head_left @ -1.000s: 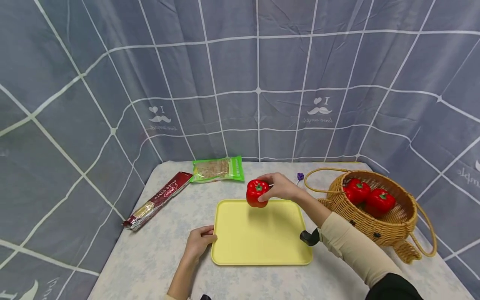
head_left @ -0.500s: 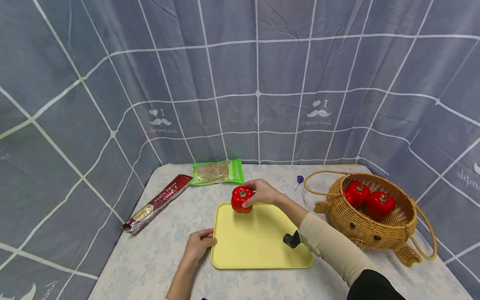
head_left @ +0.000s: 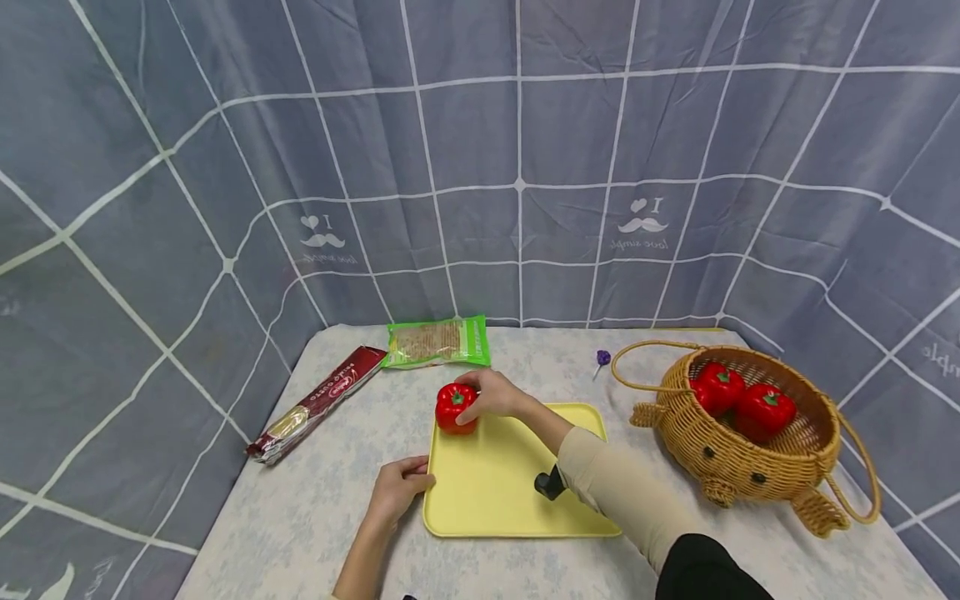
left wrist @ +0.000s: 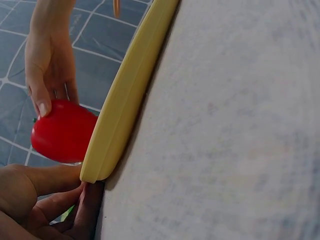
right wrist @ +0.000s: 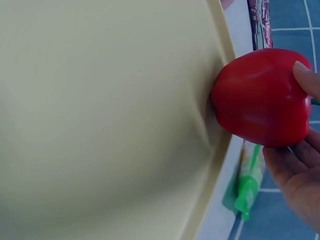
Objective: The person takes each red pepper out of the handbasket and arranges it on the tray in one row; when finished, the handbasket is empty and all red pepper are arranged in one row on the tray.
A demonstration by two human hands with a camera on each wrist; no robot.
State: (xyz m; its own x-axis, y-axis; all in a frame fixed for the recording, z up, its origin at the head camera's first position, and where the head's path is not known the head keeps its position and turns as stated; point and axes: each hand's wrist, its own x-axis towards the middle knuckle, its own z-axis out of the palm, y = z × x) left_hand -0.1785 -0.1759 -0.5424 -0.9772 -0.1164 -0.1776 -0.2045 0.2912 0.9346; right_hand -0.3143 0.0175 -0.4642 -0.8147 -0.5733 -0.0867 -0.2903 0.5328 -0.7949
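A red bell pepper (head_left: 452, 412) with a green stem is at the far left corner of the yellow tray (head_left: 502, 492). My right hand (head_left: 493, 394) grips it from the right, thumb on one side and fingers on the other. In the right wrist view, the pepper (right wrist: 260, 97) is low over the tray's rim, its underside close to the tray floor. My left hand (head_left: 395, 492) pinches the tray's left edge. The left wrist view has the thumb at the rim (left wrist: 120, 95) and the other fingers curled underneath.
At right stands a wicker basket (head_left: 686, 437) with several red bell peppers (head_left: 765, 408) inside. A purple lollipop (head_left: 603, 357) lies left of its handle. Toward the back left are a green-edged food packet (head_left: 438, 342) and a long dark red packet (head_left: 318, 404). Patterned curtains surround the table.
My right hand has carried the bell pepper leftward, from above the middle of the tray's far edge to its far left corner. The left hand has stayed on the tray's edge.
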